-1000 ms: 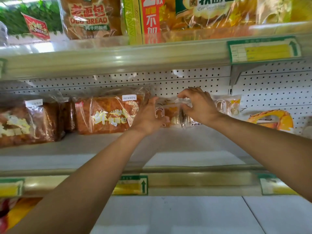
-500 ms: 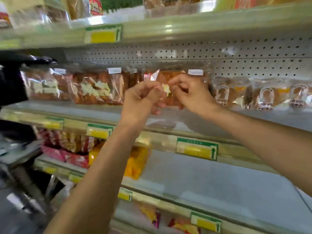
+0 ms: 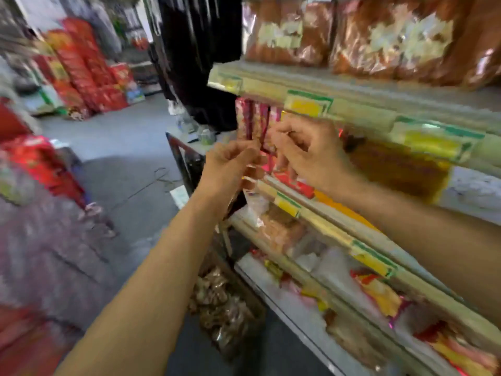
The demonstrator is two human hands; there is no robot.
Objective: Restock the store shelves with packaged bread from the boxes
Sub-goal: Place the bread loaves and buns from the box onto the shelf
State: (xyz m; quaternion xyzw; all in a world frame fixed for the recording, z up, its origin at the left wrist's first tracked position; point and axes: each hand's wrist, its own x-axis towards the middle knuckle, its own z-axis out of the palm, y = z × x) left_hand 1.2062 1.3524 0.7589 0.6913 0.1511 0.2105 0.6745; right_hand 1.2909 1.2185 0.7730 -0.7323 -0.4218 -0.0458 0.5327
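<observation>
The picture is blurred by motion. Brown packaged bread loaves [image 3: 393, 36] stand on the upper shelf [image 3: 360, 109] at the top right. On the floor beside the shelf unit, an open box [image 3: 222, 308] holds more brown packaged bread. My left hand [image 3: 233, 164] and my right hand [image 3: 309, 153] hover close together in front of the second shelf, off the loaves. Both have curled fingers with the tips drawn together. I cannot make out anything between the fingers.
Lower shelves [image 3: 339, 240] carry mixed snack packets in red, yellow and clear wrap. A black curtain [image 3: 200, 50] hangs behind the shelf end. Red sacks [image 3: 78, 69] are stacked across the grey aisle floor [image 3: 122, 158], and more red goods [image 3: 35, 158] sit at the left.
My hands left the small bread packets at the back of the shelf and came together in front of it. The view swung left and down, showing the aisle and floor box.
</observation>
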